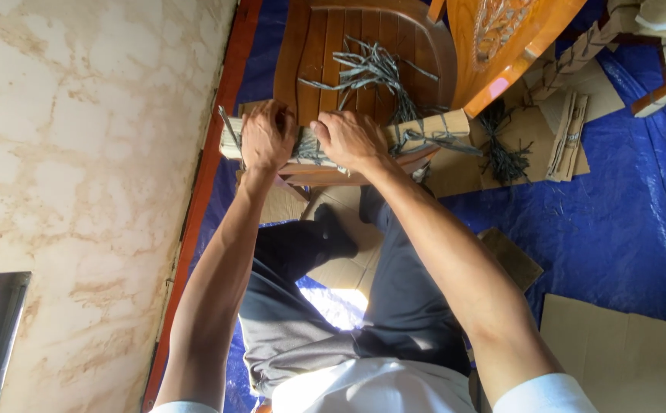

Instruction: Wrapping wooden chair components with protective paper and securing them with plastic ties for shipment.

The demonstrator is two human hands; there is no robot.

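A blue tarpaulin point(616, 222) covers the floor beside a stained, blotchy wall point(80, 176). On it stands a wooden chair point(325, 38), its seat strewn with loose grey strips point(375, 69). Across the seat's front edge lies a stacked cardboard bundle point(432, 126), bound with grey strapping. The left hand point(266, 138) curls around the bundle's near end; the right hand point(352, 139) presses down and grips its middle. Flat cardboard sheets point(608, 344) lie on the tarpaulin.

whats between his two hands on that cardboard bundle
In the head view, a band of grey strips wrapped round the cardboard bundle lies between the left hand and the right hand.
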